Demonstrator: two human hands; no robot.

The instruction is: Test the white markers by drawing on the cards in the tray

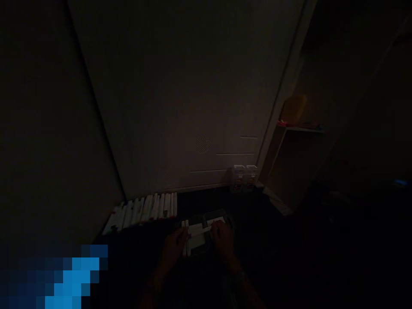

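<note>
In dim light, a white marker (201, 232) lies level between my two hands. The fingers of my left hand (177, 239) are closed at its left end. At the other end, my right hand (223, 237) pinches the marker with bent fingers. Below them is an opened plastic case (220, 212), with white paper or card (197, 242) inside its left half. Two more white markers (186, 249) lie side by side along the case's left side, next to my left hand. Fine details are lost in the dark.
A row of several white markers (148, 209) lies on the dark floor at the left, by the wall (180, 107). Two clear containers (243, 179) stand at the wall. To the right is a low cabinet (289, 163) with an orange object (293, 108) on top.
</note>
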